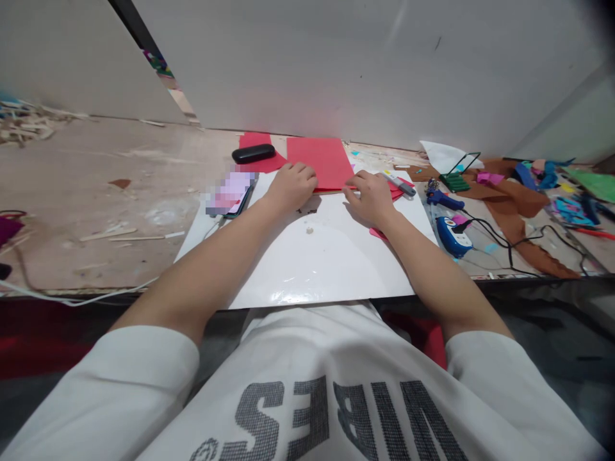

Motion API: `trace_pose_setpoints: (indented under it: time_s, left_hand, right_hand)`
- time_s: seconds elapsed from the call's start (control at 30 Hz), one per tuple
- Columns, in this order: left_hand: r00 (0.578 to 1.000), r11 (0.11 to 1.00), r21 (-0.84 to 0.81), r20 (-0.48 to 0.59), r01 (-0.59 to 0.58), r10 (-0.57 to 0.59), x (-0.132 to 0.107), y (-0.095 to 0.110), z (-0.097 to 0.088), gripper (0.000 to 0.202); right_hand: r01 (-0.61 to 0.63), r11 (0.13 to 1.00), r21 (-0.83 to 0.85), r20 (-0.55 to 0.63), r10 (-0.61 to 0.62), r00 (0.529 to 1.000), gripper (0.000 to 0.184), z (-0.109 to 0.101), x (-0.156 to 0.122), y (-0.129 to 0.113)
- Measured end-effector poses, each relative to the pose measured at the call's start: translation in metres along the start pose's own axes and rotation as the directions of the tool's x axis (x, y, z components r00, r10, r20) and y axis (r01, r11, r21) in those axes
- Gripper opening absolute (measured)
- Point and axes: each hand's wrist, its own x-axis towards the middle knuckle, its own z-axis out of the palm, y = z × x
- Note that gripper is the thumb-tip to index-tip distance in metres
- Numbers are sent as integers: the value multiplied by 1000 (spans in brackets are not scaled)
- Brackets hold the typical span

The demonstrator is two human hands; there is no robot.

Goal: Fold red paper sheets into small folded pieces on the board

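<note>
A red sheet (321,160) lies at the far side of a glossy white board (307,262). My left hand (294,186) is at its near left corner, with curled fingers closed on the edge. My right hand (371,197) has its thumb and fingers closed at the near right corner. A thin brownish strip shows along the near edge between the hands; I cannot tell what it is. Beside my right hand, a grey-handled cutter (402,186) rests on more red pieces (394,191). A small pale lump (309,230) sits on the board.
A black case (253,153) and a phone (233,192) lie to the left. Rightward are a blue glue gun (444,200), its green stand (454,182), a blue power strip (453,237), cables and brown scraps (514,224). A pale panel (336,70) stands behind.
</note>
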Motion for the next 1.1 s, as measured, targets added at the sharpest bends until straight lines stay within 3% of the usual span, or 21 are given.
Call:
trace_pose_setpoints:
  time_s: [0.17,0.3,0.43,0.63,0.83,0.9,1.0,1.1]
  left_hand:
    - [993,989,112,-57,-101,108,8,-5,16,39]
    - [988,979,158,-56,-131,141,7,-1,17,32]
    - [990,975,176,-6,-138,141,-1,12,5,18]
    - [997,969,247,-70,-3,21,-13,24,-28,26]
    - [990,968,249,-128,-31,64,-22,28,-43,29]
    - [991,982,187,-129,10,14,-23,31,-42,31]
    - [982,988,28,-116,155,-151,-24,30,-42,36]
    - [929,928,-90,-49,360,-366,-23,18,-41,40]
  right_hand:
    - [19,1000,14,-25,-19,1000,40,3,0,3]
    - [17,1000,24,-28,-16,999,41,5,0,5]
    - [45,999,29,-47,-44,998,41,4,-1,6]
    - [148,988,45,-108,-143,984,55,-20,-5,21]
    - [124,990,69,42,-127,991,55,-27,-9,25]
    - [140,990,31,107,-142,984,52,-20,-9,16]
    - [193,981,11,154,-192,969,49,-10,-8,-1]
    - [245,969,-26,135,-239,962,47,-3,-7,-11]
